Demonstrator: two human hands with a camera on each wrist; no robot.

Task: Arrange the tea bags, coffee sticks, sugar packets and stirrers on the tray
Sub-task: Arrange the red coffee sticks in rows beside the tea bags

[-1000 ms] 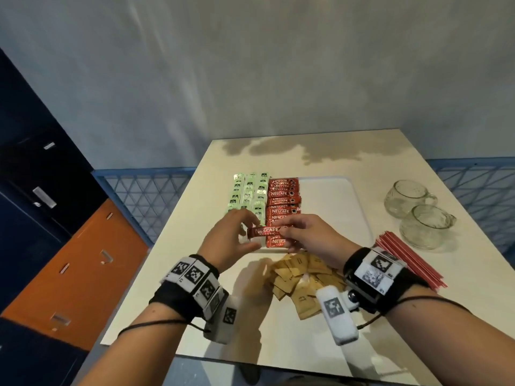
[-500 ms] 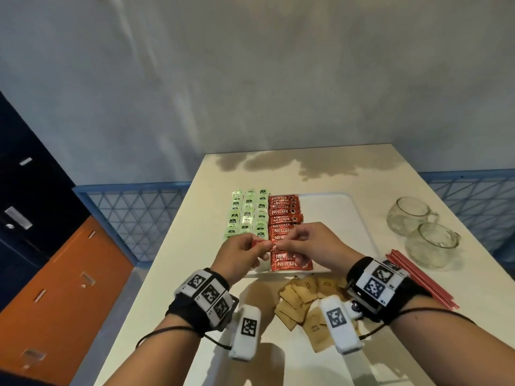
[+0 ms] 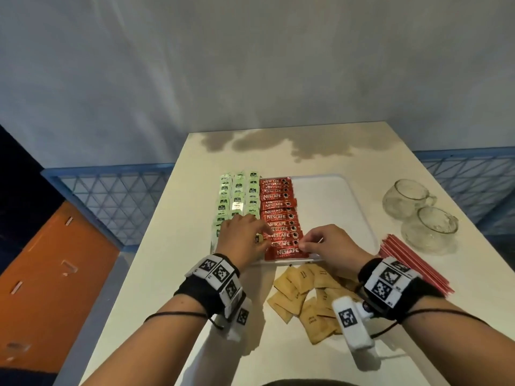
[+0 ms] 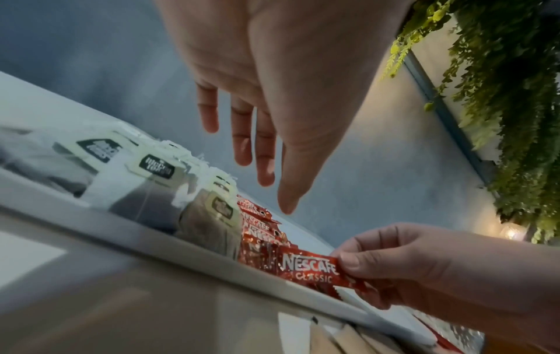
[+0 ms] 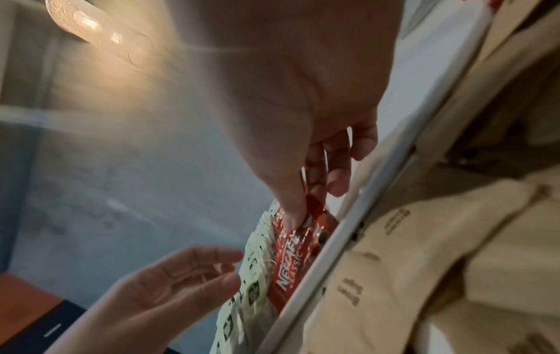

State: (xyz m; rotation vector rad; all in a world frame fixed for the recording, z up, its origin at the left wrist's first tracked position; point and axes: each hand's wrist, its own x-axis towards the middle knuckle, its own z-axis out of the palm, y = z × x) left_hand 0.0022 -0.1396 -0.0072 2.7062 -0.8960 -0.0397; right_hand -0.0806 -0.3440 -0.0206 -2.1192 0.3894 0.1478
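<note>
Coffee stick (image 4: 309, 269) pinched by right-hand fingers (image 4: 353, 262).

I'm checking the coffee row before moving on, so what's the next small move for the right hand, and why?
Probably lower the coffee stick flat and let go. The right hand pinches its end at the near end of the red row, just inside the tray rim, and the left hand hovers open, holding nothing.

Tea bags (image 3: 220, 232) partly hidden by the left hand (image 3: 242, 240); their labels unreadable.
</note>
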